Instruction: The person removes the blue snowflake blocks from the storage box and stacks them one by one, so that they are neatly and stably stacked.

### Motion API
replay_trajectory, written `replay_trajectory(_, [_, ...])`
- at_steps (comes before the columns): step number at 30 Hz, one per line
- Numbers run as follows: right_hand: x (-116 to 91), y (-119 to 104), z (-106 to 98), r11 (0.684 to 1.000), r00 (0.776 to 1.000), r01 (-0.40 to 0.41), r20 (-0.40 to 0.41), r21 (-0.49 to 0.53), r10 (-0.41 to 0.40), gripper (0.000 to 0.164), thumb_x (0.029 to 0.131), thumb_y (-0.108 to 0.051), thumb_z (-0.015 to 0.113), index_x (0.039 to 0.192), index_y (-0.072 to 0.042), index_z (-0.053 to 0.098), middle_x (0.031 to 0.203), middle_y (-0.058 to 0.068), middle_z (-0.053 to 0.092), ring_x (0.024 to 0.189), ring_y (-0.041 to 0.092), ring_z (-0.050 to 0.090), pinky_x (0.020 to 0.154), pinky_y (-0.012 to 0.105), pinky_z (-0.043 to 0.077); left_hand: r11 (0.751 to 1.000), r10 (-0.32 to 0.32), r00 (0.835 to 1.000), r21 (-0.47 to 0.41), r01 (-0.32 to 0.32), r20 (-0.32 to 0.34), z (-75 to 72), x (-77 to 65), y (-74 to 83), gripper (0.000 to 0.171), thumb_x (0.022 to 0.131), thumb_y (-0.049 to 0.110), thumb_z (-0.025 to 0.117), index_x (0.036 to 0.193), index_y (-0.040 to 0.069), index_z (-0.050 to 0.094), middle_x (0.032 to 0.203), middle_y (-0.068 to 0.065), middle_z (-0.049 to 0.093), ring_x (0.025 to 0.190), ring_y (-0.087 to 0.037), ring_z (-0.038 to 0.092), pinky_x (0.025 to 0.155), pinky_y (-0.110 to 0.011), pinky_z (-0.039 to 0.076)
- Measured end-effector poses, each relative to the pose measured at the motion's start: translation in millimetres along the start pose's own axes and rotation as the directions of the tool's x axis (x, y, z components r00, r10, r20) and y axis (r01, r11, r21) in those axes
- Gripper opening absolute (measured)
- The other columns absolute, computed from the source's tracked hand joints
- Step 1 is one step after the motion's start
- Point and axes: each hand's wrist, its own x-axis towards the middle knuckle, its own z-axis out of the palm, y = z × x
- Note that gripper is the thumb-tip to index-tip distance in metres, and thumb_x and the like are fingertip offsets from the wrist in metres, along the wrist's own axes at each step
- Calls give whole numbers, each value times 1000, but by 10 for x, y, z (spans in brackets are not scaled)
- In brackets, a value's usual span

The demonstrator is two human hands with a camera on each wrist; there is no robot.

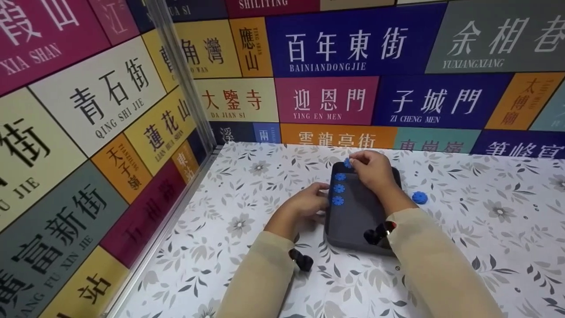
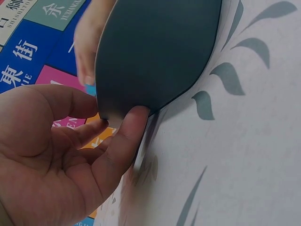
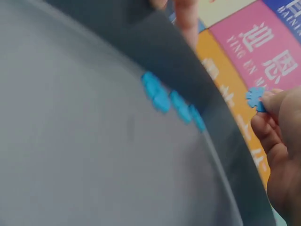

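My right hand (image 1: 375, 171) pinches a blue notched plastic disc (image 3: 255, 99) between thumb and fingertips, over the far left corner of a dark grey tray (image 1: 358, 216). Along the tray's left side, inside, lie three similar blue discs (image 1: 338, 188) in a row. My left hand (image 1: 311, 202) is at the left wall of the tray. In the left wrist view, its fingertips (image 2: 135, 115) grip the tray's edge, with the outer wall facing the camera. The right forearm covers part of the tray's right side in the head view.
A small pile of blue discs (image 1: 419, 197) sits on the patterned tablecloth (image 1: 468, 247) right of the tray. Panels with place names (image 1: 326, 99) stand behind the table and along its left, meeting at a clear corner strip (image 1: 187, 79).
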Motion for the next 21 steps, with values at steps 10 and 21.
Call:
replay_trajectory(10, [-215, -388, -251, 990, 996, -69, -39, 123, 74, 31, 104, -30, 71, 126, -9, 78, 115, 14, 76, 84, 6, 72, 75, 15, 60, 1000, 17, 1000, -18, -16, 17, -16, 7, -12, 62, 94, 4, 58, 155, 14, 50, 142, -14, 62, 114, -26, 72, 80, -40, 67])
replay_trajectory(21, [-586, -162, -831, 964, 978, -121, -140, 237, 157, 40, 101, -30, 74, 129, -1, 74, 94, -18, 70, 77, -1, 71, 77, 17, 63, 999, 40, 999, 8, -40, 16, -9, 1, -21, 64, 93, 4, 54, 156, 11, 48, 138, -14, 63, 108, -22, 70, 80, -33, 64])
